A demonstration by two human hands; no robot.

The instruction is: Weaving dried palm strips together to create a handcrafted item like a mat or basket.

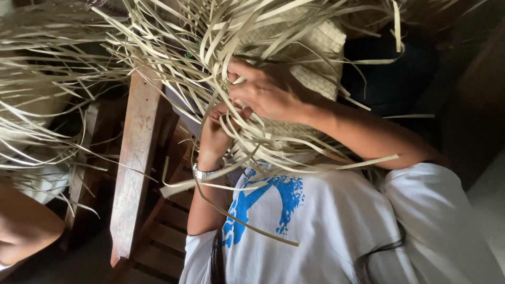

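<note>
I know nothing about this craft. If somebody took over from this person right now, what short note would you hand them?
Left hand, the one with the wristwatch: fingers curled around a few loose strips, just below the right hand.
Right hand: closed on strips at the edge of the woven patch.
Where things are: the work is held up in front of the chest, with a wooden plank beyond it. Another person's arm is at the lower left.
Done: a tightly plaited patch.
Left: many pale strips hang free, unwoven, on all sides.
</note>
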